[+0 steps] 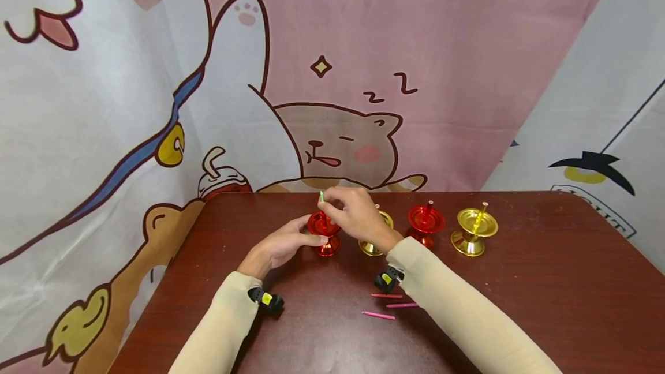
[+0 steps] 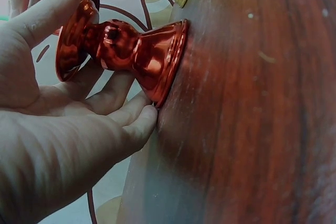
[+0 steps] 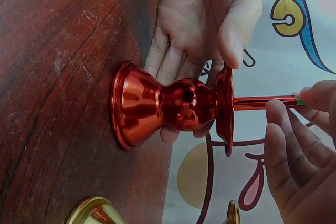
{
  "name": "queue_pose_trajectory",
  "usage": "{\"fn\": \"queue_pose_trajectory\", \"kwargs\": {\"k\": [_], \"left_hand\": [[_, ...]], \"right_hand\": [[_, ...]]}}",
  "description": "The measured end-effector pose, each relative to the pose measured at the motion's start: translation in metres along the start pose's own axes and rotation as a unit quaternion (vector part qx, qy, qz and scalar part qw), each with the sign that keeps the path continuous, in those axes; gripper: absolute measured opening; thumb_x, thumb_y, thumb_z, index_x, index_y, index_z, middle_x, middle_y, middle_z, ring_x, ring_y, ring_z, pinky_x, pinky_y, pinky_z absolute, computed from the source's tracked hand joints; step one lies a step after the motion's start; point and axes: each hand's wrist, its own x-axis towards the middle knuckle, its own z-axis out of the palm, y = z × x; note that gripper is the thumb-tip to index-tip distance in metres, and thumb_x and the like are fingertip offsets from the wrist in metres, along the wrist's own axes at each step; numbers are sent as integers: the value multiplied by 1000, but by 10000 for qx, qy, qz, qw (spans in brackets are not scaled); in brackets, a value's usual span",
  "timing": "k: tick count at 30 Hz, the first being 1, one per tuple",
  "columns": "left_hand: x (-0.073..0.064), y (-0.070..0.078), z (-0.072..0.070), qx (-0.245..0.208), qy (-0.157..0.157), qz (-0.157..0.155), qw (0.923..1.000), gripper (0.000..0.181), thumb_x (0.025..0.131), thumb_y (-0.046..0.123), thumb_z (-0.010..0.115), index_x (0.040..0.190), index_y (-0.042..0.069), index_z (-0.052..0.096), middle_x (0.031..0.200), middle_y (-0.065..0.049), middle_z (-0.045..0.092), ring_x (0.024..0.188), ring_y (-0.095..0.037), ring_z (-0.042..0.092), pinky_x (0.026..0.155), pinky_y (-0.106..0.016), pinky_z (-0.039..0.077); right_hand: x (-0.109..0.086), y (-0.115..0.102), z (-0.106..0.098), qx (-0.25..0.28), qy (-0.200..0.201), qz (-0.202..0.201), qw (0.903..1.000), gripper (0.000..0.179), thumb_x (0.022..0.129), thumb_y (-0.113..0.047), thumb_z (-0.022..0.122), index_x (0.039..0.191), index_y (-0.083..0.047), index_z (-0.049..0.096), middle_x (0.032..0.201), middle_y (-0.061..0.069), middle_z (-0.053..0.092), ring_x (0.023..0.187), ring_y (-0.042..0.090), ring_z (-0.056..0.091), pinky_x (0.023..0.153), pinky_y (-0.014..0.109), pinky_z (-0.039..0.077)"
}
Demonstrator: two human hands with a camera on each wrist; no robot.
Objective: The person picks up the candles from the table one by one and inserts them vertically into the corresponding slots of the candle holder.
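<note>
A shiny red candle holder (image 1: 327, 245) with a round dish and a thin upright tube stands on the table at the far side. My left hand (image 1: 283, 244) holds it steady, thumb at the dish rim and fingers behind the stem, as the right wrist view shows. Above the dish, my right hand (image 1: 355, 212) pinches a thin green candle (image 1: 321, 195) between thumb and fingertips. In the right wrist view, a short green bit of that candle (image 3: 300, 102) shows at the tube's top end; how deep it sits is hidden.
To the right stand a gold holder (image 1: 371, 248), partly behind my right hand, another red holder (image 1: 426, 221) and another gold holder (image 1: 467, 244). Near my right forearm lie two pink candles (image 1: 378, 315) and a reddish candle (image 1: 387, 295). A cartoon-printed cloth (image 1: 441, 74) hangs behind the table.
</note>
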Motion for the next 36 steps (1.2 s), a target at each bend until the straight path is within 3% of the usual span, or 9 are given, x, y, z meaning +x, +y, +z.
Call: {"fn": "queue_pose_trajectory", "kwargs": {"k": [11, 16, 21, 28, 36], "left_hand": [[0, -2, 0, -57, -35, -15, 10000, 64, 101, 12, 74, 160, 0, 51, 147, -13, 66, 145, -33, 48, 129, -68, 12], [0, -3, -1, -33, -48, 20, 10000, 66, 101, 12, 73, 162, 1, 49, 147, -12, 66, 145, -32, 48, 129, -69, 11], [-1, 0, -1, 14, -42, 19, 10000, 68, 100, 12, 73, 163, 1, 48, 150, -13, 64, 148, -33, 45, 129, -69, 11], [-1, 2, 1, 44, 81, -78, 9999, 71, 98, 12, 75, 163, 1, 47, 151, -13, 62, 152, -36, 39, 129, -70, 11], [-2, 3, -1, 138, 299, -144, 9994, 71, 95, 11, 76, 159, -2, 49, 147, -13, 62, 153, -39, 34, 129, -70, 11]], "right_hand": [[-4, -4, -2, -68, -279, 424, 9987, 4, 100, -13, 80, 100, -10, 81, 96, 0, 81, 79, 14, 68, 74, 35, 54], [-7, -10, -8, 69, -403, 609, 9973, 13, 96, -12, 80, 107, -6, 79, 93, 1, 79, 73, 11, 71, 69, 32, 59], [-14, -17, -21, 156, -504, 635, 9966, 20, 96, -11, 79, 114, -5, 78, 95, -1, 77, 77, 10, 71, 73, 33, 61], [-38, -26, -50, 406, -737, 590, 9947, 20, 97, -10, 80, 116, -9, 76, 99, -5, 76, 83, 9, 72, 73, 36, 63], [-84, -7, -75, 241, -959, 369, 9944, 16, 94, -3, 80, 107, -12, 76, 97, -7, 75, 81, 8, 71, 72, 38, 64]]}}
